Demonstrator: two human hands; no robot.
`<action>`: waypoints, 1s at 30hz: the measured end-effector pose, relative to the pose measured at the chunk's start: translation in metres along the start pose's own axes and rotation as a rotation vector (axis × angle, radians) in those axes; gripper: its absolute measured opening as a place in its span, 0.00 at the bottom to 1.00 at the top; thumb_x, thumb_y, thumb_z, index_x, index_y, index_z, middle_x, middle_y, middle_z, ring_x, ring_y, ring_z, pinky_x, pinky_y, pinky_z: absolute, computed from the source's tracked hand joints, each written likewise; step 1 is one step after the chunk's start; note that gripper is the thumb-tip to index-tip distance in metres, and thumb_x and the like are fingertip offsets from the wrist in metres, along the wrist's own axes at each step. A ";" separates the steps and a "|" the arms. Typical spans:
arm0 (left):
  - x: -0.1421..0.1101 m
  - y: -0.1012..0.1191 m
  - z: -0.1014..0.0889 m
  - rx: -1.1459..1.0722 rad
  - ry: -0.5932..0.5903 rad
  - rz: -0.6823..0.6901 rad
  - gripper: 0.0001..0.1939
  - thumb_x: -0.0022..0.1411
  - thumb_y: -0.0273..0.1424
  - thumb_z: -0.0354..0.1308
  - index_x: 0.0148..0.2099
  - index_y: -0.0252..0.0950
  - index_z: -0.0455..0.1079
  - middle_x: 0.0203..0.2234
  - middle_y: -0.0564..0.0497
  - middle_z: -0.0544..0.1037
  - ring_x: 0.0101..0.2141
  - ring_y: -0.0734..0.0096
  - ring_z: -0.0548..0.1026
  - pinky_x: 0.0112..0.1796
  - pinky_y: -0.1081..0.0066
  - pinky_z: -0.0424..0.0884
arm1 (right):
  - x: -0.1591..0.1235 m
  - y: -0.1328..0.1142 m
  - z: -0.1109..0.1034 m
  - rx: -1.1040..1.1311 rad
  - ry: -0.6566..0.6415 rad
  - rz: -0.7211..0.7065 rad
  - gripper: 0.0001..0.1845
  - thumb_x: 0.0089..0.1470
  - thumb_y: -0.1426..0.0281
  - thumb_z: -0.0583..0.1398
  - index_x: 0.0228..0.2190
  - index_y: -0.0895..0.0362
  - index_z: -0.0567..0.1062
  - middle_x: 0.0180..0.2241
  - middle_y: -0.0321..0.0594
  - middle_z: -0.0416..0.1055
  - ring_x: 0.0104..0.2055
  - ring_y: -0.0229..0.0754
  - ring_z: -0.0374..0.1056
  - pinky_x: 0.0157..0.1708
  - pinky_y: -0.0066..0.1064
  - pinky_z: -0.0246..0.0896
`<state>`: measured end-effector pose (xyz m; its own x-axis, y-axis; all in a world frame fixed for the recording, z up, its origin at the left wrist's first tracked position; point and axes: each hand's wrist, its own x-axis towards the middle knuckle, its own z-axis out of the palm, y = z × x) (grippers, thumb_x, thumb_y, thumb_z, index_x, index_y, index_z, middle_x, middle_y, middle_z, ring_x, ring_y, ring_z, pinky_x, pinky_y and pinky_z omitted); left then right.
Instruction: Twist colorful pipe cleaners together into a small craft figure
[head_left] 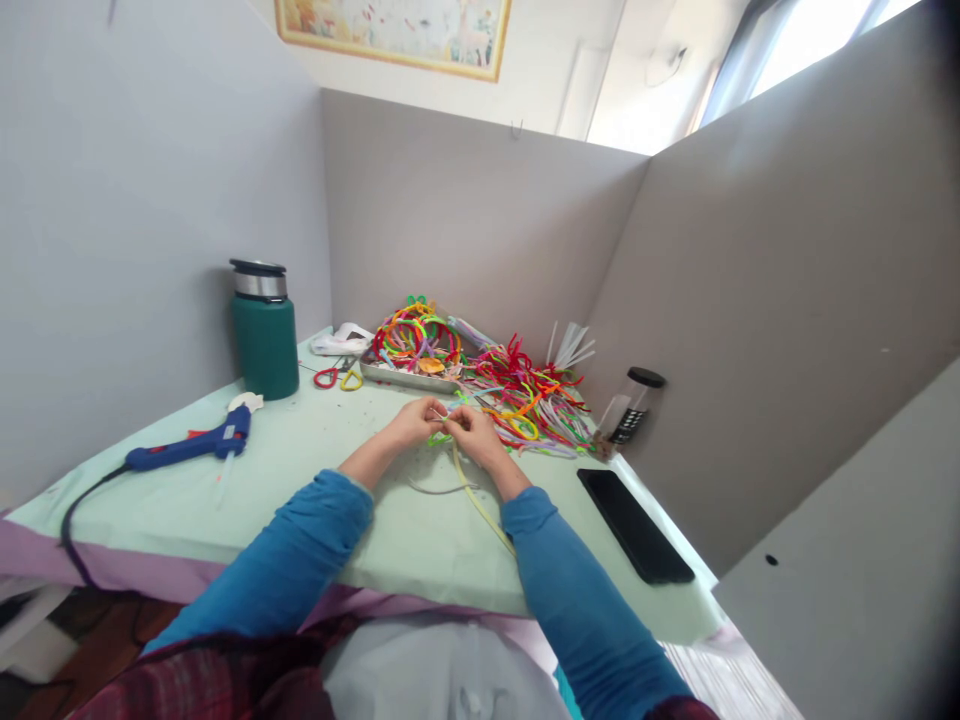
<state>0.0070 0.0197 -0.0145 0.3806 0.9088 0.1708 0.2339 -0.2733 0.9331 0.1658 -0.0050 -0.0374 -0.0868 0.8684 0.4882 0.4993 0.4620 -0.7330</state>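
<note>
A: Which textures do we see on the tabletop (pixel 300 430), counting the clock from the two hands, with twelve straight ahead?

B: Its cover is smooth and pale green, slightly creased. At eleven o'clock we have a shallow metal tray (pixel 409 378) bearing fuzzy stems bent into loops (pixel 420 335), red, orange, yellow and green. At two, a shaggy heap (pixel 529 395) of straighter stems spreads out, mostly red and pale.

A: And the harder shapes?

B: Around ten we find a green, matt-looking bottle (pixel 266 345) with a silvery neck; at nine, a blue glue gun (pixel 191 440) with a clear stick; at four, a flat black slab (pixel 636 525).

A: Where is the work itself?

B: At the clock's centre, just above the tabletop: a thin pale piece (pixel 443 417) between the fingertips, too small for us to make out fully. Below it a soft yellow strip (pixel 480 505) trails toward five o'clock, beside a slender curved grey strand (pixel 439 491).

A: How do the hands stand?

B: Both forearms slant inward. The left hand (pixel 409 422) and right hand (pixel 476 430) meet, fingers bent; we see each grip pinched on that pale piece.
</note>
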 end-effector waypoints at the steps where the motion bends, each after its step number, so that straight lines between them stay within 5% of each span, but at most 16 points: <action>1: 0.001 -0.001 0.000 0.006 0.002 -0.002 0.20 0.39 0.34 0.67 0.34 0.34 0.65 0.19 0.56 0.73 0.20 0.75 0.68 0.23 0.76 0.59 | 0.000 0.000 0.000 -0.006 0.001 -0.004 0.05 0.46 0.68 0.58 0.27 0.57 0.72 0.25 0.35 0.70 0.28 0.38 0.62 0.29 0.28 0.55; 16: 0.003 -0.008 -0.001 0.206 0.022 0.115 0.13 0.46 0.28 0.58 0.37 0.33 0.71 0.22 0.53 0.76 0.25 0.72 0.71 0.26 0.76 0.64 | -0.001 -0.005 -0.002 -0.032 0.004 -0.046 0.03 0.44 0.70 0.57 0.25 0.56 0.70 0.23 0.33 0.67 0.27 0.37 0.60 0.29 0.28 0.54; 24: -0.005 0.002 -0.004 0.509 0.110 0.238 0.06 0.47 0.27 0.58 0.29 0.36 0.75 0.22 0.51 0.77 0.28 0.69 0.70 0.31 0.74 0.63 | -0.002 -0.002 -0.002 -0.041 -0.005 -0.075 0.03 0.44 0.71 0.56 0.24 0.56 0.69 0.22 0.33 0.66 0.27 0.38 0.60 0.29 0.29 0.54; 30: -0.007 -0.001 -0.006 0.548 0.063 0.337 0.10 0.51 0.28 0.56 0.35 0.38 0.76 0.27 0.51 0.78 0.28 0.70 0.71 0.32 0.74 0.61 | 0.000 0.000 -0.003 0.046 -0.052 -0.016 0.04 0.45 0.69 0.56 0.24 0.56 0.69 0.23 0.33 0.65 0.26 0.38 0.60 0.28 0.28 0.54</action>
<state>-0.0015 0.0155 -0.0143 0.4637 0.7571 0.4601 0.5397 -0.6533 0.5309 0.1680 -0.0059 -0.0359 -0.1396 0.8684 0.4759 0.4579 0.4827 -0.7466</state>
